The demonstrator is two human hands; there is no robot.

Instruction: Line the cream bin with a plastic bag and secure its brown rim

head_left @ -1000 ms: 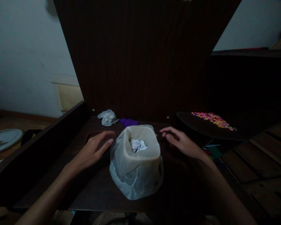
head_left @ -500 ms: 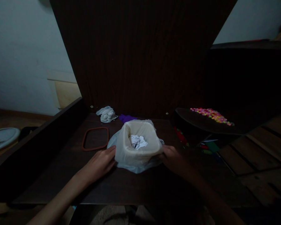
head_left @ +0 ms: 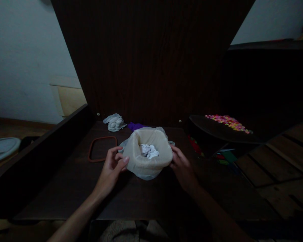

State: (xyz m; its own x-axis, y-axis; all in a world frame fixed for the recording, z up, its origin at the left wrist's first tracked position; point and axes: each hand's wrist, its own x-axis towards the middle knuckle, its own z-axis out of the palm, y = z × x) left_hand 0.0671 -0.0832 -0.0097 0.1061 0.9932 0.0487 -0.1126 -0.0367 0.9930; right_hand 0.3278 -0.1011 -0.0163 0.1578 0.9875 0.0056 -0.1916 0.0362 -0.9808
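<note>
Both hands up from the bin's base to its rim since half a second ago; bin a bit farther off on the table.
Left hand [head_left: 111, 168] at the left wall of the lined bin [head_left: 143, 162]: thumb on the plastic liner [head_left: 146, 174], fingers curled just beside it, can't tell if they nip it. Right hand [head_left: 183, 168] flat on the right wall, fingers loosely spread, tips at the rim. Bin upright between the two hands, mid dark table [head_left: 91, 195], crumpled paper [head_left: 148, 150] inside. Left of it, apart, a red-brown ring [head_left: 102, 148]. Farther back, a white wad [head_left: 114, 122] and a purple scrap [head_left: 137, 126] by the dark board [head_left: 151, 60]. Coloured beads [head_left: 227, 122] far right.
</note>
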